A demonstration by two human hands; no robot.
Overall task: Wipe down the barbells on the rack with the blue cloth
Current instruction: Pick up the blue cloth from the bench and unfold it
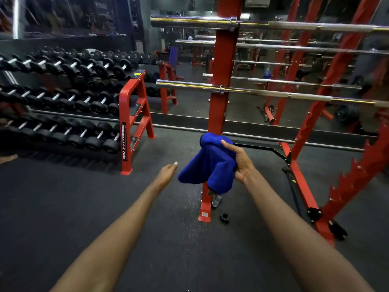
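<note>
My right hand (240, 163) grips a bunched blue cloth (208, 163) in front of the red rack post (221, 60), well below the bars. My left hand (168, 171) reaches forward, fingers straight, just left of the cloth and apart from it. Two chrome barbells lie across the rack: an upper barbell (189, 21) at head height and a lower barbell (189, 84) about mid-post. Both run off to the right edge. Neither hand touches a bar.
A red dumbbell rack (130, 123) with several black dumbbells fills the left side. A mirror wall behind the rack reflects more bars. A second red upright with toothed hooks (347, 175) slants at the right. A small black collar (224, 218) lies on the rubber floor by the post foot.
</note>
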